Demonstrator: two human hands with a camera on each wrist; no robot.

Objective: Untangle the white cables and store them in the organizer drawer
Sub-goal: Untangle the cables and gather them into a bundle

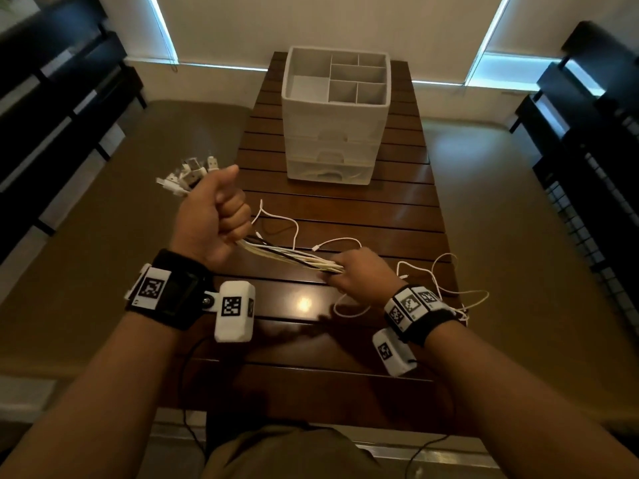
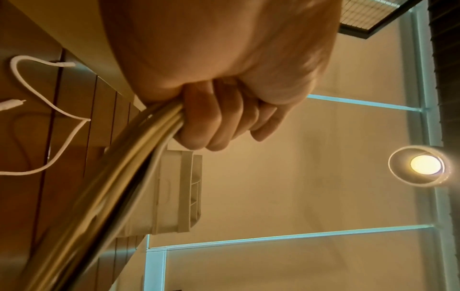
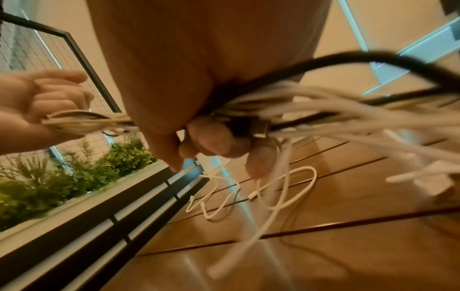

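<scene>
A bundle of white cables [image 1: 294,257] with one black cable in it stretches taut between my two hands above the wooden table [image 1: 311,385]. My left hand [image 1: 221,216] grips one end in a fist, and the USB plugs [image 1: 188,174] stick out past it. My right hand [image 1: 352,274] grips the bundle lower and to the right. In the left wrist view my fingers [image 2: 216,118] curl round the cables [image 2: 119,177]. In the right wrist view the fingers [image 3: 211,141] hold white and black cables [image 3: 348,122]. The white organizer [image 1: 332,115] stands at the far end, drawers shut.
Loose white cables [image 1: 297,233] lie on the slats in front of the organizer, and more [image 1: 449,292] lie to the right of my right hand. Dark shelving [image 1: 52,108] flanks the table on both sides. Green plants [image 3: 74,173] sit beside the shelving.
</scene>
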